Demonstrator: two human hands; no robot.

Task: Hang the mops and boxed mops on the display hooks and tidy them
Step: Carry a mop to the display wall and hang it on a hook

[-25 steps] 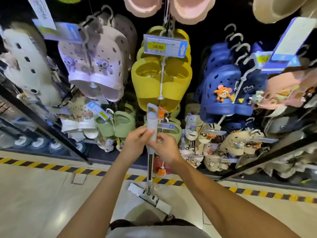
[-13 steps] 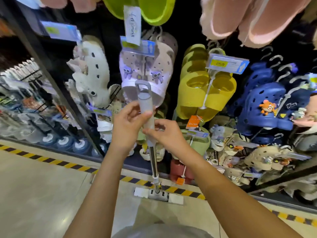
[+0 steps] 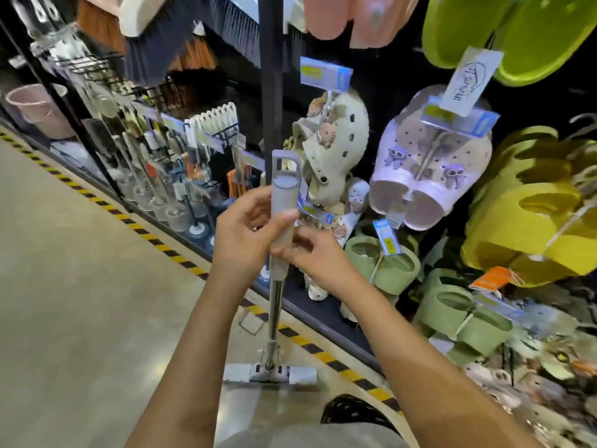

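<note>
The person is holding one mop [image 3: 284,202] upright at 12 o'clock, right in front of the body. The left hand [image 3: 245,234] is wrapping its fingers around the grey grip at the top, with the thumb lying across the front. The right hand [image 3: 318,257] is pinching the same grip a little lower, from the 3 o'clock side. So both hands are grasping the mop. The loop at the top end is standing free above the hands, and nothing is passing through it. The flat mop head is sitting low at 6 o'clock, at the floor [image 3: 80,286]; I cannot tell if it is touching or hanging just above.

At 10 o'clock cleaning tools [image 3: 181,189] are hanging from black hooks [image 3: 227,128], and a pink bucket [image 3: 35,108] is standing further out at 9 o'clock. From 1 to 4 o'clock the display is carrying slippers [image 3: 429,176].

In my judgement the work on this mop is only beginning: it is in hand but not hanging on any hook. What is remaining is to bring it towards the 10 o'clock rack, put the loop over a free hook and straighten it. I am not seeing any boxed mops here, so how many are done I cannot say.
</note>
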